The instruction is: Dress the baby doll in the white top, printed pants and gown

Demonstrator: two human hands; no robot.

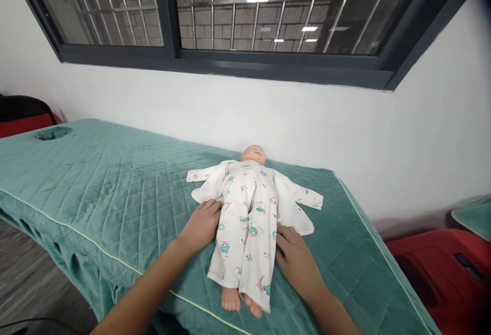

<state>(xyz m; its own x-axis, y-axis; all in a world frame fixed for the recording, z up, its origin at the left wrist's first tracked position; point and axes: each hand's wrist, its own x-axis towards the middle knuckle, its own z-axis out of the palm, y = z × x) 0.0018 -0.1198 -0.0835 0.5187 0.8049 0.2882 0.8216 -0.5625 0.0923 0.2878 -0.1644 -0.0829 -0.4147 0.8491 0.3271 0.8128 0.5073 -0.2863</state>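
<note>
A baby doll (253, 154) lies on its back on the green quilted bed cover, head toward the wall and bare feet toward me. Printed white trousers (249, 222) lie over its body and legs, with a small gap near the middle. A white jacket (293, 197) is spread under it, its sleeves stretched out to both sides. My left hand (203, 222) is curled at the left edge of the trousers, its fingertips at the cloth. Against the right edge rests my right hand (297, 258), fingers bent and partly hidden by the fabric.
The green bed (115, 186) reaches far left, where its cover has a round hole (53, 133). Behind it stand a white wall (192, 105) and a barred window (268, 18). Red chairs (448, 273) are at the right, and a red and black one (23, 115) at far left.
</note>
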